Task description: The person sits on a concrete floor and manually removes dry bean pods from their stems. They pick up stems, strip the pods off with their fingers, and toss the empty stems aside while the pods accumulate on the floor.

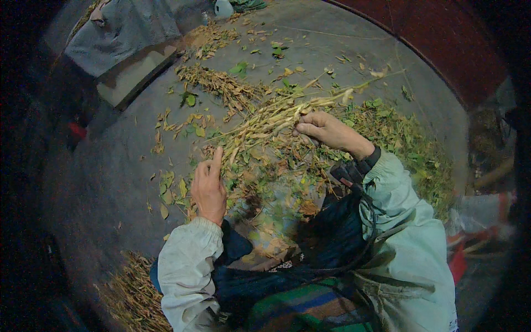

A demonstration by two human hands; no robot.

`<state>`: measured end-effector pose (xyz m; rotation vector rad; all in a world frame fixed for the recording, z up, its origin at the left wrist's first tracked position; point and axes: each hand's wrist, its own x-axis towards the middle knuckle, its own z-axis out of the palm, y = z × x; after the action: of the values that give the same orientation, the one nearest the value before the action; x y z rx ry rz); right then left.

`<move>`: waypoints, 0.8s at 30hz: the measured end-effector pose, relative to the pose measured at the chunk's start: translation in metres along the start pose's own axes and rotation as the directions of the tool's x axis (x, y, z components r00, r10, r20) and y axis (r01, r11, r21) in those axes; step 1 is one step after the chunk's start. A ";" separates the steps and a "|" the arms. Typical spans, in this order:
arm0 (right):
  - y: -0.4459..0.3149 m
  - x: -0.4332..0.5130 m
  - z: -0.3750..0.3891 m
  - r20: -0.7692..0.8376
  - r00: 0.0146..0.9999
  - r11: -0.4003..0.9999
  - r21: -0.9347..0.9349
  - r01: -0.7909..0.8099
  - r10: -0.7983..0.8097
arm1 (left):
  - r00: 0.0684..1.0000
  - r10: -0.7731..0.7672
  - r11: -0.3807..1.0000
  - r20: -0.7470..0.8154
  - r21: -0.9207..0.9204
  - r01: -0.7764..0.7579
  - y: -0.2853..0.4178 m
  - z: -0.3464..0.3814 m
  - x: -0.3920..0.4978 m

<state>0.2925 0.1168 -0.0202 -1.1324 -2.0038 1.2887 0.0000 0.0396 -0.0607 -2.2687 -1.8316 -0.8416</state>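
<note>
A bundle of cut bean plants [269,116], pale stems thick with dry pods, lies slantwise before me. My right hand [325,130] is closed on it near the middle, thumb and fingers pinching pods or stems; what exactly is between the fingertips is hidden. One green stem end sticks out to the upper right. At the bundle's lower left end is my left hand [209,182], back up, index finger extended beside the stems; whether it grips any of them cannot be told. Loose green and yellow leaves [265,178] cover the floor under and between my hands.
A pile of dried stalks [226,85] lies beyond the bundle. Green leafy litter [406,141] spreads at right. More dry stalks [132,290] are at lower left. A grey cloth [124,33] hangs by a board-like object [135,76] at upper left. A pale plastic jug [224,8] stands at the top.
</note>
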 end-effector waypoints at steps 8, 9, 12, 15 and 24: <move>0.018 0.001 -0.050 -0.487 0.873 0.993 0.089 0.072 -0.020 | 0.997 -0.013 1.000 0.073 -0.014 0.014 0.009 -0.003 0.003; 0.021 -0.001 -0.066 -0.601 0.799 0.987 0.116 0.112 -0.020 | 0.995 -0.029 0.999 0.092 -0.033 0.032 0.009 -0.003 0.004; 0.028 -0.015 -0.100 -0.767 0.622 0.928 0.329 0.173 0.156 | 0.993 -0.050 0.999 0.106 0.008 0.049 0.007 -0.004 0.005; 0.025 -0.016 -0.091 -0.844 0.536 0.997 0.041 0.067 -0.001 | 0.998 -0.039 0.999 0.046 -0.024 0.040 0.005 0.000 0.004; -0.029 0.000 0.042 -0.258 0.961 0.989 0.082 0.126 -0.101 | 0.999 -0.032 0.999 0.021 -0.001 0.032 0.010 0.005 0.007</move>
<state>0.2495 0.0900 -0.0123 -1.0619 -1.7717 1.1106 0.0122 0.0451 -0.0583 -2.2633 -1.8810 -0.8270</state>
